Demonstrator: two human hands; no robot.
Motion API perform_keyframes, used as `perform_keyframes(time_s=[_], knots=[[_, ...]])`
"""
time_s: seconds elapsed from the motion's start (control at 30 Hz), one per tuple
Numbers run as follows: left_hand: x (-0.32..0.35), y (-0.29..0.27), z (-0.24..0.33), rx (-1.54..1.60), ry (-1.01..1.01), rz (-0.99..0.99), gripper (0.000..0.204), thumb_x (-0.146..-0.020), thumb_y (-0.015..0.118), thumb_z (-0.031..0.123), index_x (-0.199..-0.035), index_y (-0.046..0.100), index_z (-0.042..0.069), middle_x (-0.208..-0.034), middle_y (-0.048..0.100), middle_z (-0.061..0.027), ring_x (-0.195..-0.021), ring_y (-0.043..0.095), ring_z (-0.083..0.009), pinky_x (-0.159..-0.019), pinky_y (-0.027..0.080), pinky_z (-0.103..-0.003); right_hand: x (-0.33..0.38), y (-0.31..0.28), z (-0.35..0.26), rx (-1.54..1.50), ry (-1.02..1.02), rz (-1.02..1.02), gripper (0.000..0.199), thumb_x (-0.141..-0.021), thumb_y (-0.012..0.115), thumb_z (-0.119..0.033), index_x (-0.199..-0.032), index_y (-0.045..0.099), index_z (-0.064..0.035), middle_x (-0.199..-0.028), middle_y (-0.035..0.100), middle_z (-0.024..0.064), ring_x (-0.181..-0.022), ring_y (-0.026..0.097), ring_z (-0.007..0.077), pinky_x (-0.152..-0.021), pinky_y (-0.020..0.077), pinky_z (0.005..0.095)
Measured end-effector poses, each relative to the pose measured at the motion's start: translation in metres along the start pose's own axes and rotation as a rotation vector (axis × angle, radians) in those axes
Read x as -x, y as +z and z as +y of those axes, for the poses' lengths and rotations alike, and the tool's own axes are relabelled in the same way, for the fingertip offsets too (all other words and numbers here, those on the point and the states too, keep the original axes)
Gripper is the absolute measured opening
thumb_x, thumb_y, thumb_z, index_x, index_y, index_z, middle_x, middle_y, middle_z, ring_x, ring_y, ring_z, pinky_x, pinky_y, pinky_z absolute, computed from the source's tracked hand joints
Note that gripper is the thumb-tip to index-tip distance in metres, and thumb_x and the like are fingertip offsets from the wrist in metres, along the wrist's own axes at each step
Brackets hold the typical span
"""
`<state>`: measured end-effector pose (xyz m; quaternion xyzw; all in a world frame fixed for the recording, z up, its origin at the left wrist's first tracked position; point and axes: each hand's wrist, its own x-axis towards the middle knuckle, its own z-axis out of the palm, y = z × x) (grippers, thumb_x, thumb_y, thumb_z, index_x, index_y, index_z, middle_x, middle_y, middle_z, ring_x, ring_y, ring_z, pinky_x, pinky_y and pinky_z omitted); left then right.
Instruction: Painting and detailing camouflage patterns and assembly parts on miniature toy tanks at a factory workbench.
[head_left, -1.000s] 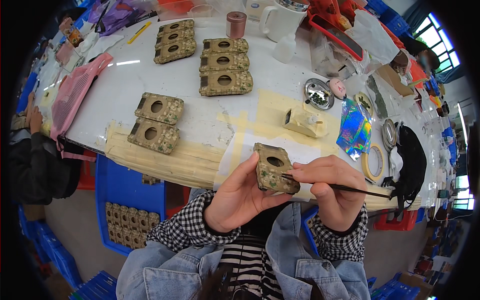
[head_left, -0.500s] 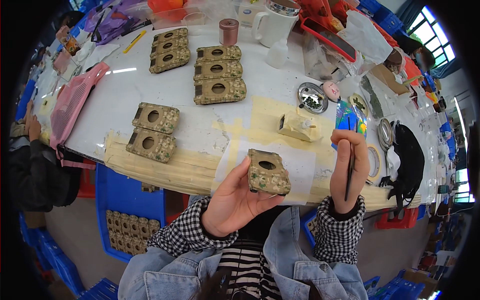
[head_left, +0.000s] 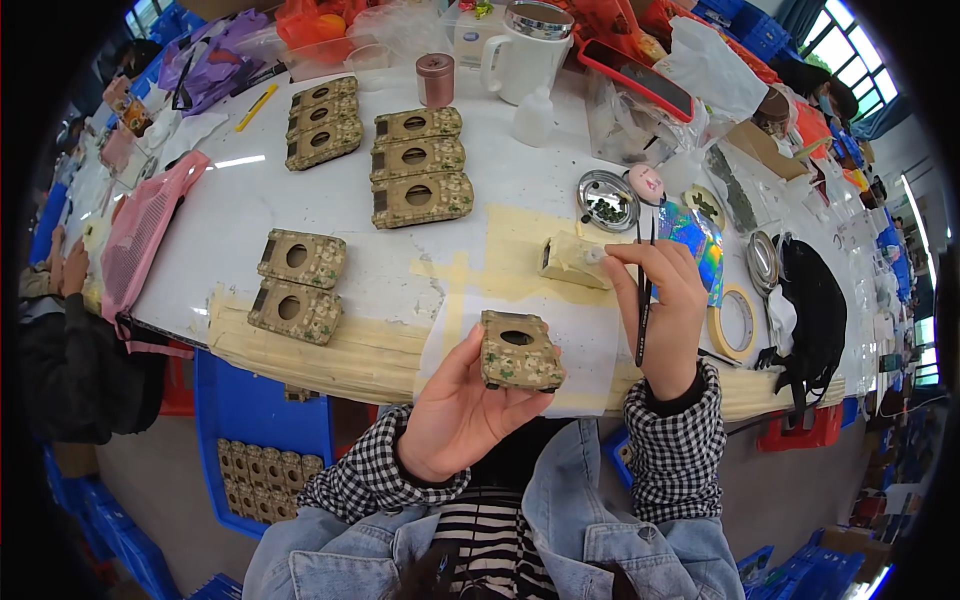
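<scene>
A: What is held at this moment?

B: A small camouflage-painted block (head_left: 520, 352) with a round hole in its top is gripped in the left hand (head_left: 462, 408), fingers closed round its lower edge, just in front of the desk (head_left: 240, 215) rim. A thin dark brush (head_left: 642, 300) is pinched upright in the right hand (head_left: 668, 310), its tip raised toward a small round metal dish (head_left: 607, 199).

A: Which step does that suggest?

B: A pause in painting can be judged: the brush is lifted off the block and held near the dish, so a reload of paint seems to be in hand. What is in the dish cannot be told.

A: And what would be called for next?

B: The tip would have to be dipped lightly, then carried back to the block, which should be kept steady and tilted toward the brush.

A: What else is laid out?

B: Finished-looking blocks (head_left: 418, 159) are lined up in rows further back, two more (head_left: 301, 257) to the left, and a tape roll (head_left: 735, 321) lies beside the right hand.
</scene>
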<state>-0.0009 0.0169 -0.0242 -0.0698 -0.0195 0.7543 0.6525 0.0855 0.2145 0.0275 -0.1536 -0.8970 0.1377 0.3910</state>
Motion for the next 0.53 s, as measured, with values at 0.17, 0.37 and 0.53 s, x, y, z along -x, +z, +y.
perform_keyframes(time_s=[0.17, 0.37, 0.53], knots=[[-0.001, 0.001, -0.001, -0.026, -0.003, 0.011, 0.063, -0.1, 0.034, 0.039, -0.143, 0.018, -0.004, -0.131, 0.043, -0.0239, -0.12, 0.049, -0.0345, -0.097, 0.05, -0.042, 0.002, -0.017, -0.019, -0.025, 0.048, 0.168, 0.015, -0.072, 0.074, -0.001, -0.085, 0.066, -0.0015, -0.076, 0.059, 0.0109, -0.07, 0.055, 0.0237, -0.064, 0.0437, 0.032], [-0.001, 0.002, -0.001, -0.034, -0.001, 0.025, 0.062, -0.1, 0.034, 0.041, -0.143, 0.02, -0.001, -0.133, 0.043, -0.0231, -0.12, 0.049, -0.0352, -0.097, 0.05, -0.042, 0.02, -0.024, -0.045, -0.597, 0.124, -0.1, 0.013, -0.084, 0.063, 0.002, -0.096, 0.061, -0.0014, -0.082, 0.061, 0.0075, -0.071, 0.052, 0.0151, -0.065, 0.0413, 0.024], [0.001, 0.002, -0.001, -0.018, 0.004, 0.048, 0.061, -0.1, 0.034, 0.042, -0.145, 0.021, 0.004, -0.136, 0.042, -0.0212, -0.123, 0.046, -0.0374, -0.097, 0.049, -0.043, 0.027, -0.013, -0.051, -0.817, 0.273, -0.193, 0.009, -0.089, 0.059, -0.002, -0.098, 0.059, -0.0022, -0.085, 0.062, 0.0054, -0.072, 0.049, 0.0118, -0.066, 0.042, 0.024]])
